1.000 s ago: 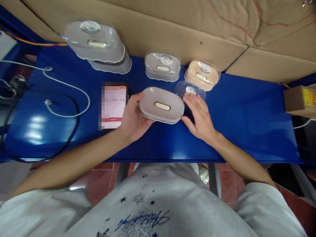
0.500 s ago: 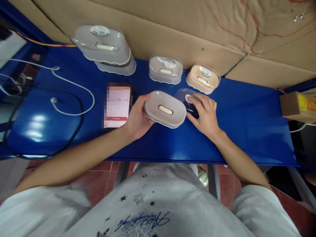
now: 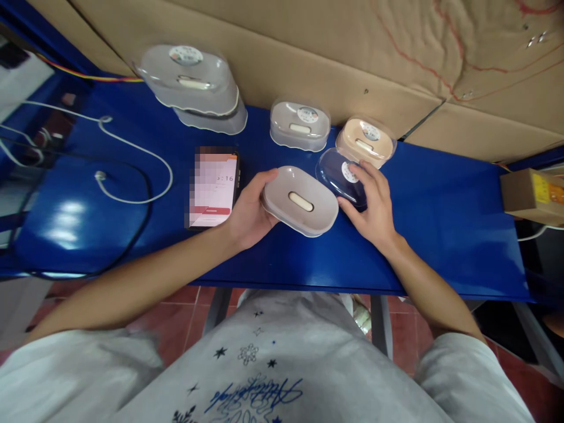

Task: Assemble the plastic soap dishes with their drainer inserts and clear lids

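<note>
My left hand (image 3: 254, 212) is closed on the left end of a grey oval soap dish (image 3: 282, 197), thumb on top and fingers beneath. A cream bar-shaped piece sits in the middle of the dish. Just to the right, my right hand (image 3: 372, 205) grips the right end of a clear oval lid (image 3: 332, 170) with a round white label. The lid is tilted and close to the dish, its near part partly behind the fingers. Behind it stand a peach lidded soap dish (image 3: 359, 134) and a grey lidded one (image 3: 291, 120).
Two grey lidded dishes are stacked (image 3: 154, 73) at the back left. A phone (image 3: 215, 200) showing a timer lies left of my left hand. White and black cables run over the blue table (image 3: 449, 235) at the left. A cardboard box (image 3: 524, 191) is at the far right.
The clear lid has lifted and tilted up in my right hand. The grey dish in my left hand has shifted slightly right and nearer to me.
</note>
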The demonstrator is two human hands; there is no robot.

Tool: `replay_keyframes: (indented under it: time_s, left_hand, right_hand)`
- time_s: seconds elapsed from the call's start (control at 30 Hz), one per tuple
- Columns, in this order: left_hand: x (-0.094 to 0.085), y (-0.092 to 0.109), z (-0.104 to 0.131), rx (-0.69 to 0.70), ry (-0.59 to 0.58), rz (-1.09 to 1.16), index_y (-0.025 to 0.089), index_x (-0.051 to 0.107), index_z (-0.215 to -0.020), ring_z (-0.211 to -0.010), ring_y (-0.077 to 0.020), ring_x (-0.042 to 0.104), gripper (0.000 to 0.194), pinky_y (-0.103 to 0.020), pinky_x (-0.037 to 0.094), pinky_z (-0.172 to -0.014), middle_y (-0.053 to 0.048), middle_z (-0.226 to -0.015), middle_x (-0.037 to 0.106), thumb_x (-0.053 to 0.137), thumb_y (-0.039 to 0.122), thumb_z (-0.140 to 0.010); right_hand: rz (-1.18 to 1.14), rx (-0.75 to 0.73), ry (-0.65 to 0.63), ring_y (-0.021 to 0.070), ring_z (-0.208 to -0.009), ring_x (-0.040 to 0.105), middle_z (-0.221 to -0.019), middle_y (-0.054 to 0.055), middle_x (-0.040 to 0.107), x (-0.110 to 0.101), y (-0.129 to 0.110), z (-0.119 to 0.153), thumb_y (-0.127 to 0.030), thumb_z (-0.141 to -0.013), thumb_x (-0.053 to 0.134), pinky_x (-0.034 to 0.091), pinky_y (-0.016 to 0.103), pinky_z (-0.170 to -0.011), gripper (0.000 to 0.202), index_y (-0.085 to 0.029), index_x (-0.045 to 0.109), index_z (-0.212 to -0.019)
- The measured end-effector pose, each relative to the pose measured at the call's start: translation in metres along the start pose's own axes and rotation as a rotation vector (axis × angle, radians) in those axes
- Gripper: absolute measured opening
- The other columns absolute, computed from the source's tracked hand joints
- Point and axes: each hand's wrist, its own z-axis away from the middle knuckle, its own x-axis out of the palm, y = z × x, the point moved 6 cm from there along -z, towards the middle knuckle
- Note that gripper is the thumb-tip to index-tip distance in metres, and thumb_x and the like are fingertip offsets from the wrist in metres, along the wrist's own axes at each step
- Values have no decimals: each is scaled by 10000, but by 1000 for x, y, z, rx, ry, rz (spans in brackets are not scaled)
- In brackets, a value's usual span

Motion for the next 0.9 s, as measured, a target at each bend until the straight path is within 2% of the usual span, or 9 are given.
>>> replay_keyframes:
  time_s: [0.17,0.27,0.47,0.6,0.77,0.9]
  left_hand:
    - [4,6,6,40,-20,-37,251,815,-1055,-1063,-215,778,220,-275,627,-821,9,-1036,826,628,366,-1056]
    - [5,3,5,35,-52,-58,248,825,-1088,-1057,-206,781,243,-268,631,-833,4,-1051,835,618,377,-1079]
    - [5,-19,-1,-42,-182,-67,228,801,-1295,-1179,-227,773,373,-292,639,-910,-37,-1251,843,627,505,-1115]
    - [5,-26,-3,-66,-238,-37,225,809,-1283,-1201,-223,773,380,-293,632,-949,-46,-1285,843,611,513,-1132]
    - [9,-21,0,6,-284,-81,238,811,-1255,-1208,-245,771,432,-291,634,-918,-41,-1271,841,773,597,-1018]
    - [11,-19,1,47,-293,-138,243,801,-1233,-1180,-242,774,411,-281,625,-910,-30,-1222,842,918,461,-905]
  right_hand:
    - [-23,-8,101,400,-1595,530,-1678,171,562,-14,-1,-1,-621,-1092,609,448,667,-1316,671,-300,487,-1669]
    - [-64,-65,130,401,-1563,563,-1650,173,580,-16,-9,0,-606,-1089,628,475,667,-1295,674,-298,480,-1671]
    - [-136,-236,-4,408,-1488,628,-1586,179,624,4,-51,10,-654,-1030,711,551,629,-1218,751,-303,493,-1656]
    - [-111,-238,-44,419,-1503,608,-1611,161,606,11,-56,14,-675,-1005,737,524,659,-1235,789,-332,484,-1669]
    - [-105,-262,-39,424,-1546,560,-1649,155,571,11,-54,17,-611,-1014,756,491,684,-1268,828,-350,418,-1722]
    - [-86,-279,-58,433,-1599,512,-1702,160,532,15,-55,18,-578,-1019,763,470,702,-1291,906,-362,316,-1777]
